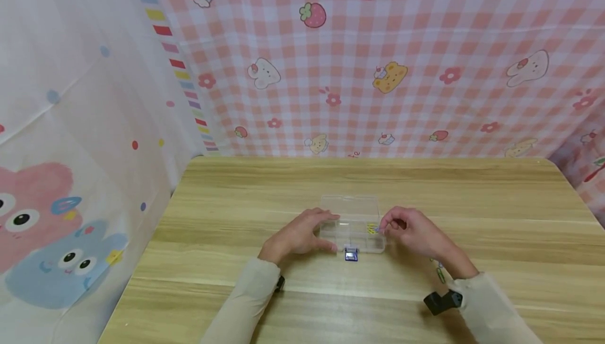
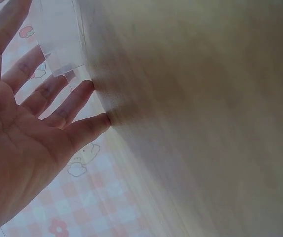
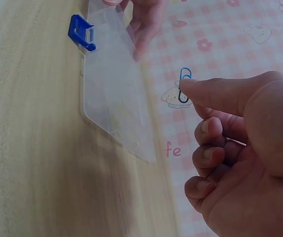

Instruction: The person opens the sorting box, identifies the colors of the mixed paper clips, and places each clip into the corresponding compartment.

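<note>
Right hand (image 1: 416, 233) pinches a blue paper clip (image 3: 184, 85) just over the clear box (image 1: 352, 223), ready to drop in. Left hand (image 1: 298, 236), fingers straight, braces the box's far side so it stays put.

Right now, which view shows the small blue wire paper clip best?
Right wrist: the small blue wire paper clip shows sharp against the cloth, pinched by the right hand. In head view that hand hides it; left wrist view misses it.
</note>
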Motion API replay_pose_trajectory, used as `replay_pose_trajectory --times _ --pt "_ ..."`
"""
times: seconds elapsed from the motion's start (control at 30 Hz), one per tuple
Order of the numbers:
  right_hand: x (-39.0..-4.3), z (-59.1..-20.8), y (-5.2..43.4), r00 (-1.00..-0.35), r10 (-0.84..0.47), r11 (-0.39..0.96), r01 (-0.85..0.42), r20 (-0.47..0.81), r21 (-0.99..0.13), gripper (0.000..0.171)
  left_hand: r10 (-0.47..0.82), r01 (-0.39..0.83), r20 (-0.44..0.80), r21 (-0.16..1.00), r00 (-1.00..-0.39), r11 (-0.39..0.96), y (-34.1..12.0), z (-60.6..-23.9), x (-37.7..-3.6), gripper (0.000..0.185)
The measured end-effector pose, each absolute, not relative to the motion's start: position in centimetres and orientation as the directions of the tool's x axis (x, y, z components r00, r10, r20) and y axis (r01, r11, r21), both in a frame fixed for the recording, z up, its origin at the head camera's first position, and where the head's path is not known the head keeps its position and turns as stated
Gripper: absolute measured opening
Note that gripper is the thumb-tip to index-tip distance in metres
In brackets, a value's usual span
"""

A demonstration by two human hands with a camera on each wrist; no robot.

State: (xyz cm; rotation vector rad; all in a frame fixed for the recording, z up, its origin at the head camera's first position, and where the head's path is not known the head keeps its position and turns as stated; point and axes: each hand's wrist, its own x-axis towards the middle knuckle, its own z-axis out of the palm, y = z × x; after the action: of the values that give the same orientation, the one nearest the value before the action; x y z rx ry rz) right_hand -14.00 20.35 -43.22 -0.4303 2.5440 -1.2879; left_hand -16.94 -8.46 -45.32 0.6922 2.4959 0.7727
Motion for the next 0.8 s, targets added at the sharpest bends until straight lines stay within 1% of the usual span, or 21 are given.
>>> replay_pose_trajectory --times 0.17,0.4,0.53,0.7,0.8 --pt "-14.1 -43.6 20.3 -0.919 -0.38 0.553 -0.134 -0.106 -0.822 0.009 0.571 0.329 -0.251 0.612 -0.782 0.719 -8.5 -45.4 -17.0 0.072" --pt "-14.1 -43.9 20.5 -0.915 -0.388 0.555 -0.137 -0.11 -0.82 0.009 0.575 0.333 -0.249 0.613 -0.78 0.717 -8.4 -45.3 -17.0 0.073" --pt "-14.0 -43.7 21.1 -0.928 -0.359 0.594 -0.141 -0.105 -0.792 0.009 0.571 0.329 -0.252 0.612 -0.781 0.72 -8.3 -45.3 -17.0 0.073" --pt "-14.0 -43.6 22.5 -0.942 -0.323 0.625 -0.139 -0.092 -0.768 0.003 0.572 0.329 -0.249 0.615 -0.782 0.717 -8.3 -45.2 -16.9 0.072" --pt "-13.9 -43.7 23.6 -0.948 -0.305 0.629 -0.132 -0.087 -0.766 0.003 0.57 0.327 -0.251 0.613 -0.782 0.719 -8.4 -45.2 -16.9 0.072"
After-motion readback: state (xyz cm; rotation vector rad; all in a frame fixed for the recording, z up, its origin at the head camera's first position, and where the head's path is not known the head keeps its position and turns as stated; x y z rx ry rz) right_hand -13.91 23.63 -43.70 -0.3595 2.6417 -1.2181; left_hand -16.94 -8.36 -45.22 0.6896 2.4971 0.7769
